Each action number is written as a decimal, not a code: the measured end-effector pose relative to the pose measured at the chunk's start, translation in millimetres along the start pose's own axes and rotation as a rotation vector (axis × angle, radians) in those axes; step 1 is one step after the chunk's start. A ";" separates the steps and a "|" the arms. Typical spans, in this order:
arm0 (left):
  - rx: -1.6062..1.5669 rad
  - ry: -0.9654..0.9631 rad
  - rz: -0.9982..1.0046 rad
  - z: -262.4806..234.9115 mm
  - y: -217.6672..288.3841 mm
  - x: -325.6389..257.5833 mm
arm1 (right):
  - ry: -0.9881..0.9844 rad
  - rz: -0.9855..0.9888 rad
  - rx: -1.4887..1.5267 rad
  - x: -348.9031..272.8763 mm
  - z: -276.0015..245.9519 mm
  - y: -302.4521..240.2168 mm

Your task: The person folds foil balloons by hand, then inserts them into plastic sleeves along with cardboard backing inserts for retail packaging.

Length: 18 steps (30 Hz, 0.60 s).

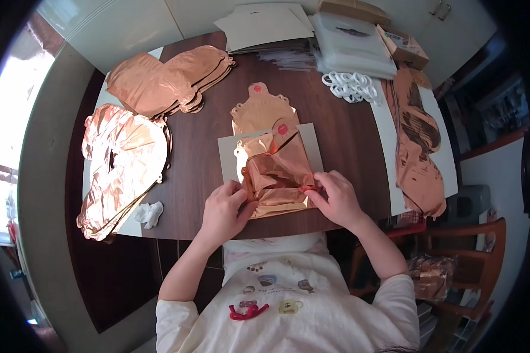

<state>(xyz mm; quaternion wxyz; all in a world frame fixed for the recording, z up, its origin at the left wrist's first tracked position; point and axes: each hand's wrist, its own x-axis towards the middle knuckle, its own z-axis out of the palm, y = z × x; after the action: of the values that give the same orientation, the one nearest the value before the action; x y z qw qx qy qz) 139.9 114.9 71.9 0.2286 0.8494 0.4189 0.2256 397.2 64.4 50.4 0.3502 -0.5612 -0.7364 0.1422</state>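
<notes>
**Pinching copper foil [280, 170] by its near corners: left hand [222, 209] at 8 o'clock, right hand [337, 200] at 4**

Clock centred on the foil, 12 pointing away from the person. Foil sits straight ahead, mid-body, near edge of the brown table [195, 147].

Left hand: thumb and forefinger closed on the near left corner, other fingers curled under, exact grip partly hidden. Right hand: thumb and forefinger pinch the near right corner, where the foil bunches. Hands apart, about level; neither is nearer, both already touch the foil.

Key relation: foil lies between the hands and away from them. A folded band along its near side runs roughly 9 to 3, hand to hand. Body about as wide as long, so long axis hard to call; its tab with a red mark points to 12, beyond both hands.

Below: white card [228, 154] shows out at both sides; a paler foil piece [262, 112] with scalloped edge sticks out past the card at 12. Layer order under the hands: can't tell.

Around: foil piles at 9 [123, 159] and 10 [171, 82], white rings [350, 87] between 1 and 2, long foil stack [415, 147] near 3. Hands well apart from all of these.
</notes>
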 end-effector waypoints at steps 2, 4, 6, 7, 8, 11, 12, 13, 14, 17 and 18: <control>0.017 -0.003 -0.001 0.0 -0.2 1.0 | -0.009 0.002 -0.024 2.2 1.2 -1.1; 0.010 -0.012 -0.003 -0.7 -2.2 2.0 | -0.016 0.004 -0.049 4.3 1.5 -3.2; 0.002 -0.022 -0.003 -1.9 -4.1 3.3 | -0.036 0.039 -0.068 5.5 1.4 -5.2; 0.015 -0.046 -0.013 -2.4 -4.8 3.9 | -0.037 0.038 -0.067 5.2 1.6 -5.1; 0.027 -0.069 -0.023 -2.8 -5.2 4.6 | -0.025 0.038 -0.059 4.5 1.9 -4.9; 0.021 -0.099 -0.040 -3.7 -4.7 6.9 | -0.012 0.023 -0.069 4.4 2.3 -4.7; 0.021 -0.098 -0.041 -3.3 -4.5 6.9 | -0.011 0.008 -0.088 4.6 2.4 -4.7; 0.022 -0.101 -0.058 -2.9 -4.1 6.8 | -0.011 0.008 -0.087 5.0 2.8 -4.7; 0.024 -0.104 -0.075 -2.6 -3.7 6.7 | -0.005 -0.016 -0.111 5.9 3.2 -4.4; 0.035 -0.070 -0.079 0.0 -4.2 7.0 | 0.005 -0.055 -0.149 7.8 4.0 -3.5; 0.035 -0.070 -0.079 1.0 -4.6 7.5 | 0.008 -0.072 -0.162 8.0 4.4 -3.3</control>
<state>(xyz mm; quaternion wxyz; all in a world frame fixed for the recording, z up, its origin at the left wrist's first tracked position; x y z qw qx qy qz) 141.8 123.3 70.0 0.2368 0.8434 0.4477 0.1792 390.9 71.6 52.1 0.3112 -0.5615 -0.7638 0.0672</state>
